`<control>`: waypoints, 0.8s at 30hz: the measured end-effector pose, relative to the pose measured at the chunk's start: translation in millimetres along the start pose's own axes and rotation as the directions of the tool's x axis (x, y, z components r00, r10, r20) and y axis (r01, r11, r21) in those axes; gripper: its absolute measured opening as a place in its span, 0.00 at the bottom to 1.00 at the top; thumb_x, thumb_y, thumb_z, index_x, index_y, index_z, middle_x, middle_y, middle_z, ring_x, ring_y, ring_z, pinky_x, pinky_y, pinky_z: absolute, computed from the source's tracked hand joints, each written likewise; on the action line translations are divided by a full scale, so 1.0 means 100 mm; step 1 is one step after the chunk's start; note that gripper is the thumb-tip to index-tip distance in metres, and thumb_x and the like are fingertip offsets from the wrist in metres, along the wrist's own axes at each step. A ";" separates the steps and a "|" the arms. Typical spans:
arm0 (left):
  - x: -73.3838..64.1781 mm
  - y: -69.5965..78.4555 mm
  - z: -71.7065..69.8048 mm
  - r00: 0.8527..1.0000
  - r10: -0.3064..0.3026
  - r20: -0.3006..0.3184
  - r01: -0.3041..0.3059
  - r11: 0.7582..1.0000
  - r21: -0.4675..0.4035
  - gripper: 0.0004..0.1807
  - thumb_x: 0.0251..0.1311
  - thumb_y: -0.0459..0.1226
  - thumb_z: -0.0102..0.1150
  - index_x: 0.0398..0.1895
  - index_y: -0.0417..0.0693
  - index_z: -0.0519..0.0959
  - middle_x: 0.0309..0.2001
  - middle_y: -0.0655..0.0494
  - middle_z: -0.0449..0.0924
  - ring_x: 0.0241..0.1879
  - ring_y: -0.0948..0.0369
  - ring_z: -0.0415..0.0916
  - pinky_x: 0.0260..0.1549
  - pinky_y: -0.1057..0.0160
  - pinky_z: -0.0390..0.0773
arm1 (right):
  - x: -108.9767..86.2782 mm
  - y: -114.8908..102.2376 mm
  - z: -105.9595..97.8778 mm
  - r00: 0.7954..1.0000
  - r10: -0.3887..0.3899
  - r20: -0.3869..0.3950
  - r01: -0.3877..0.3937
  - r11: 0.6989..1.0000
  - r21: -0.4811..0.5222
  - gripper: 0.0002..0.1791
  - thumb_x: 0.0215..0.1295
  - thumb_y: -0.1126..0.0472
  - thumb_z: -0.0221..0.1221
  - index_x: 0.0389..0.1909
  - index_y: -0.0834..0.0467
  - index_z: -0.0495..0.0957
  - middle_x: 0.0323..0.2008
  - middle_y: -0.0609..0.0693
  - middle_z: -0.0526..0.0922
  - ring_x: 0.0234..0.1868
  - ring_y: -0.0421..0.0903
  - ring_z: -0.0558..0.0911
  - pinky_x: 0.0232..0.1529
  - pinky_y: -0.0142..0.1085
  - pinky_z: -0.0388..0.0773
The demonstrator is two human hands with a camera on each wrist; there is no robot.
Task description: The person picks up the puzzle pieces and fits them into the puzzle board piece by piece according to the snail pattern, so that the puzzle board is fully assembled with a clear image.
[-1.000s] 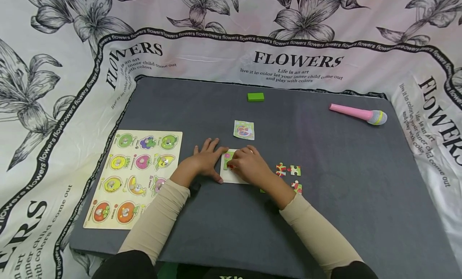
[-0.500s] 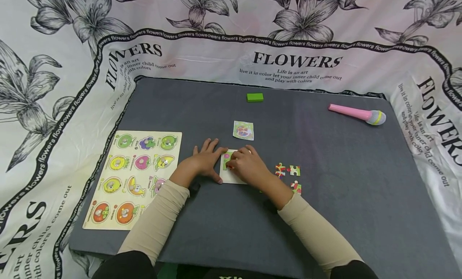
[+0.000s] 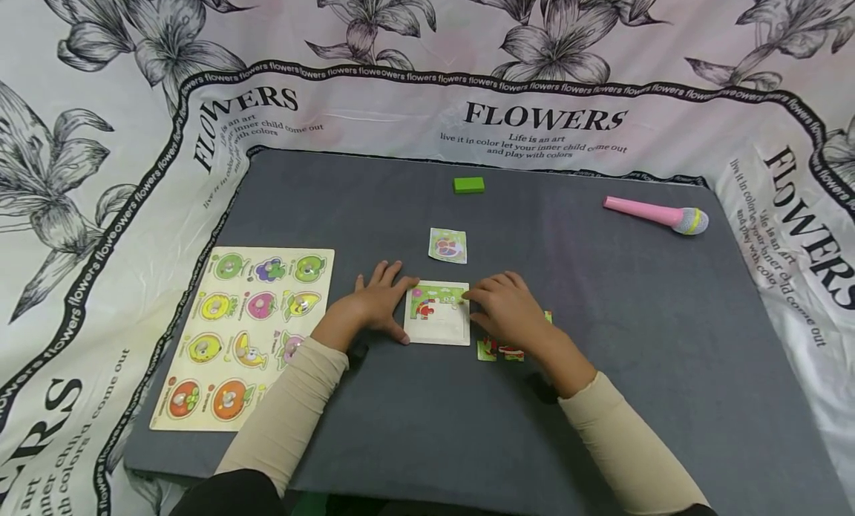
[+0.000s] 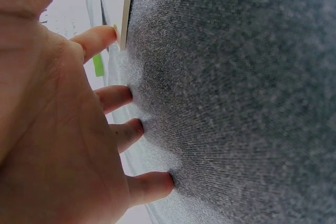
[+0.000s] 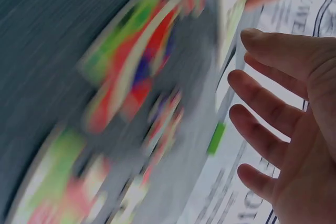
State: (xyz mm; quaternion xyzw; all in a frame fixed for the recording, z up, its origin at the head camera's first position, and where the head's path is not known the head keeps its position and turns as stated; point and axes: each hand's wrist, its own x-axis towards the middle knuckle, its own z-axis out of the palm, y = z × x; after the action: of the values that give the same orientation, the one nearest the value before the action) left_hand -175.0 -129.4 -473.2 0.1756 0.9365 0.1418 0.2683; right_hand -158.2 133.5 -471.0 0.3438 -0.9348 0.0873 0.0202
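Observation:
A small white puzzle tray [image 3: 437, 332] lies on the grey table, with joined picture pieces [image 3: 430, 297] along its top and upper left. Spread at its left edge is my left hand [image 3: 374, 304]; the thumb and index finger touch the tray, and the other fingertips rest on the table in the left wrist view. My right hand [image 3: 510, 312] is beside the tray's right edge, its fingers relaxed and holding nothing in the right wrist view. Loose jigsaw pieces [image 3: 487, 350] lie below this hand, which partly hides others; they look blurred in the right wrist view.
A board of fruit pictures [image 3: 220, 425] lies to the left, partly under the left forearm. Beyond the tray are a small picture card [image 3: 447, 246] and a green block [image 3: 469, 185]. A pink toy microphone [image 3: 654, 214] lies at the far right.
My right hand has moved right, off the tray, uncovering the joined pieces and now covering some loose ones. My left hand stays at the tray's left edge.

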 end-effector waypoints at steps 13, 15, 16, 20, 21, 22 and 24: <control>-0.01 -0.03 -0.04 1.000 -0.006 -0.005 0.006 1.000 0.005 0.61 0.39 0.56 0.77 0.77 0.61 0.51 0.78 0.45 0.31 0.76 0.44 0.25 0.66 0.30 0.40 | -0.47 0.43 -0.02 0.994 0.104 0.019 -0.105 0.994 0.041 0.19 0.55 0.59 0.71 0.49 0.54 0.84 0.48 0.54 0.83 0.54 0.57 0.77 0.63 0.60 0.60; -0.01 -0.02 -0.04 1.000 -0.008 -0.005 0.008 1.000 0.007 0.61 0.39 0.56 0.77 0.77 0.61 0.51 0.78 0.45 0.32 0.76 0.44 0.25 0.66 0.30 0.39 | -0.49 0.44 -0.02 0.995 0.099 0.011 -0.099 0.994 0.040 0.18 0.54 0.59 0.71 0.48 0.54 0.84 0.47 0.54 0.84 0.53 0.56 0.77 0.62 0.59 0.61; -0.01 -0.02 -0.04 1.000 -0.009 -0.006 0.009 1.000 0.008 0.61 0.39 0.56 0.77 0.77 0.61 0.51 0.78 0.45 0.32 0.76 0.44 0.25 0.66 0.30 0.39 | -0.50 0.45 -0.01 0.995 0.097 0.006 -0.097 0.995 0.037 0.18 0.54 0.59 0.71 0.47 0.54 0.84 0.47 0.54 0.84 0.53 0.56 0.77 0.61 0.59 0.62; 0.00 0.00 -0.02 1.000 -0.009 -0.002 0.009 1.000 0.003 0.61 0.39 0.56 0.77 0.77 0.61 0.52 0.78 0.45 0.32 0.76 0.44 0.25 0.66 0.30 0.39 | -0.53 0.47 0.00 0.996 0.092 -0.005 -0.092 0.995 0.034 0.17 0.54 0.60 0.71 0.47 0.55 0.84 0.45 0.54 0.84 0.50 0.55 0.79 0.58 0.56 0.65; 0.01 0.00 -0.02 1.000 -0.008 -0.001 0.008 1.000 0.002 0.61 0.39 0.56 0.77 0.77 0.61 0.52 0.78 0.45 0.32 0.76 0.44 0.25 0.66 0.30 0.39 | -0.54 0.47 0.01 0.996 0.092 -0.006 -0.092 0.995 0.034 0.17 0.54 0.60 0.71 0.47 0.55 0.84 0.44 0.54 0.84 0.50 0.55 0.79 0.58 0.56 0.65; 0.01 0.00 -0.01 1.000 -0.007 0.001 0.007 1.000 -0.001 0.61 0.39 0.56 0.77 0.77 0.61 0.52 0.78 0.45 0.32 0.76 0.44 0.25 0.66 0.30 0.39 | -0.54 0.47 0.01 0.996 0.092 -0.006 -0.092 0.995 0.037 0.17 0.54 0.61 0.71 0.47 0.55 0.85 0.44 0.53 0.84 0.49 0.55 0.79 0.57 0.56 0.66; 0.02 0.01 0.00 1.000 -0.005 0.005 0.005 1.000 -0.002 0.61 0.39 0.56 0.77 0.77 0.61 0.51 0.78 0.45 0.32 0.76 0.44 0.25 0.66 0.30 0.39 | -0.56 0.48 0.02 0.996 0.092 -0.005 -0.092 0.995 0.038 0.17 0.54 0.61 0.70 0.47 0.55 0.85 0.44 0.53 0.84 0.49 0.54 0.79 0.57 0.56 0.66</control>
State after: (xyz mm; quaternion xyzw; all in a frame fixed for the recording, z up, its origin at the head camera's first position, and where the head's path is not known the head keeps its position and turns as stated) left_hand -176.1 -127.6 -473.2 0.1735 0.9361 0.1415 0.2711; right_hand -146.5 204.5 -485.4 0.3004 -0.9477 0.1070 0.0127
